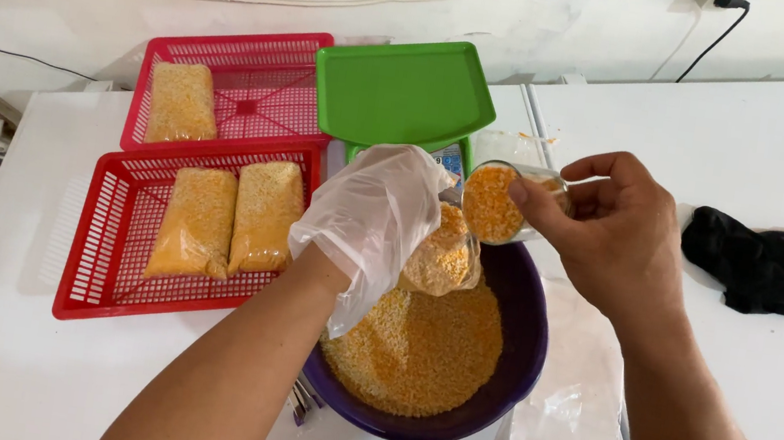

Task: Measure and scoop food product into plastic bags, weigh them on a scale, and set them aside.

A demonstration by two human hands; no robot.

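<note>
White tabletop bears a purple round plastic bowl [523, 358] of yellow grain near its front edge. Gloved left hand [374, 216] grasps a clear plastic bag [445, 255]; bare right hand [617, 235] grips a small clear cup [500, 202], tilted bagward. Grain could likely spill past the bag's narrow mouth.

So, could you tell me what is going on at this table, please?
A person is filling a clear bag with yellow grain. The gloved left hand holds the bag over a purple bowl of the grain, while the bare right hand tips a full cup toward it. Three packed bags lie in two red baskets. A green tray and a black cloth sit nearby.
</note>
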